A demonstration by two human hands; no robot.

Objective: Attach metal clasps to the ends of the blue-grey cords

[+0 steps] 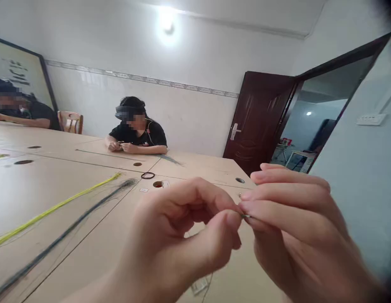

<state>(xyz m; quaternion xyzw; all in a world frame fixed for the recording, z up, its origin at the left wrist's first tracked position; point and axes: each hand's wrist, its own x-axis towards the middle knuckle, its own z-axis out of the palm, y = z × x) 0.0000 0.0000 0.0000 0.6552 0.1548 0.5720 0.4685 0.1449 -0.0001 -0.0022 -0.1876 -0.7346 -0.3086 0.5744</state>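
Close to the camera, my left hand point(185, 235) is closed in a pinch of thumb and forefinger. From its fingertips pokes a tiny thin green strand point(245, 216) with a shiny tip; most of it is hidden, so its exact kind is unclear. My right hand point(296, 223) meets it from the other side, thumb and forefinger pressed together at the shiny end, its other fingers loosely bent. A small gold-coloured bit point(240, 195) shows just above the right fingertips; I cannot tell whether it is held. Under my hands, a small clear packet point(200, 286) lies on the table.
On the wooden table point(97, 235) lie a yellow strand bundle point(56, 207), a dark grey-blue strand bundle point(78, 221), a black ring point(147, 175) and small white labels point(144, 190). Across it sits a person point(138, 130); another person point(27, 111) is far left. A door point(258, 113) stands open.
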